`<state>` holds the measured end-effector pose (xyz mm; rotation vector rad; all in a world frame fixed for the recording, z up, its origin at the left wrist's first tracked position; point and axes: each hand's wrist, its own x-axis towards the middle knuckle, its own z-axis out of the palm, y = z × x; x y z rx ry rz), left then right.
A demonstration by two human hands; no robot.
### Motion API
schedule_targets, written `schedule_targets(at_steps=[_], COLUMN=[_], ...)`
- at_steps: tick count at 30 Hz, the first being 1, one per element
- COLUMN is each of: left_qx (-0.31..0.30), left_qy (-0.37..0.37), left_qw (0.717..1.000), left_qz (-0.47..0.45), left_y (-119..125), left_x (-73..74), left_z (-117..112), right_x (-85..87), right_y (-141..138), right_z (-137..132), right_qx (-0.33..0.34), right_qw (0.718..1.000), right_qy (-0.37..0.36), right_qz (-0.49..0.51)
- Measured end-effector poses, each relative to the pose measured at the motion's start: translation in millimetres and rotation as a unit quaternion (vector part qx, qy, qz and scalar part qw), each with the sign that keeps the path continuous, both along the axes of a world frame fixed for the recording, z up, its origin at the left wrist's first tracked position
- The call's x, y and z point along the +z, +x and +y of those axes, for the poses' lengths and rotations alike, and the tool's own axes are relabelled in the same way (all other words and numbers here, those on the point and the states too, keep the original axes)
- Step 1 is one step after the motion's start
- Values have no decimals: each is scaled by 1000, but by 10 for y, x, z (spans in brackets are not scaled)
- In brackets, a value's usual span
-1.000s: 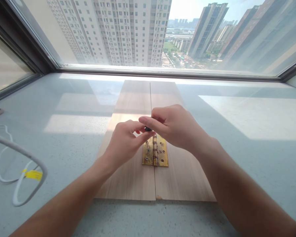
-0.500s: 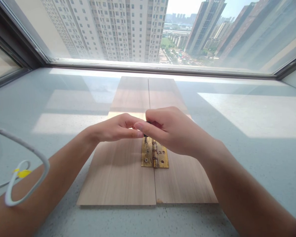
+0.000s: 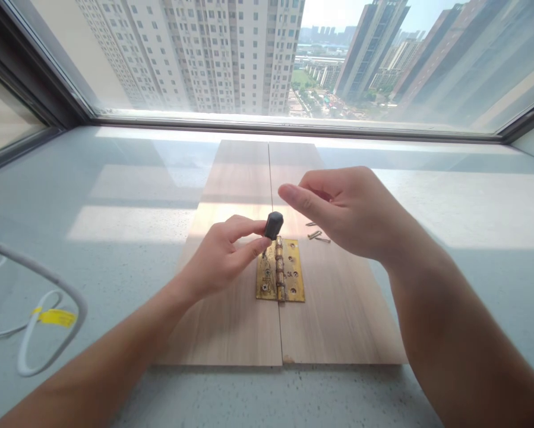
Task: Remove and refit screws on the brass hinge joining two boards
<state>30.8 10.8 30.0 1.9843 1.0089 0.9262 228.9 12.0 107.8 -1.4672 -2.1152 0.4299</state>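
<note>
Black screwdriver handle (image 3: 274, 225) upright over brass hinge (image 3: 280, 271); hinge flat across two wood boards' (image 3: 231, 309) seam.

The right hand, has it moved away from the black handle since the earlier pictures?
Yes. The right hand has lifted off the black handle and now hovers open, up and to the right of the brass hinge; the left hand holds the handle alone.
</note>
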Motion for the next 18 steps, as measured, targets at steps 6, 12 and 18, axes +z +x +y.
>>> schedule_targets(at_steps=[6,12,18], left_qx=[104,49,-268], left_qy=[100,102,-89], left_qw=[989,994,959], left_qz=[32,2,-13], left_y=[120,74,-108], left_x=[-17,-27,122], left_z=[-241,-149,358], right_x=[-65,-56,-37], right_y=[-189,-254,-211], right_z=[-66,-97,-89], right_qx=[5,65,90], right_qw=[996,988,987], right_qy=[-9,-13,-32], right_qz=[-85,-137,-131])
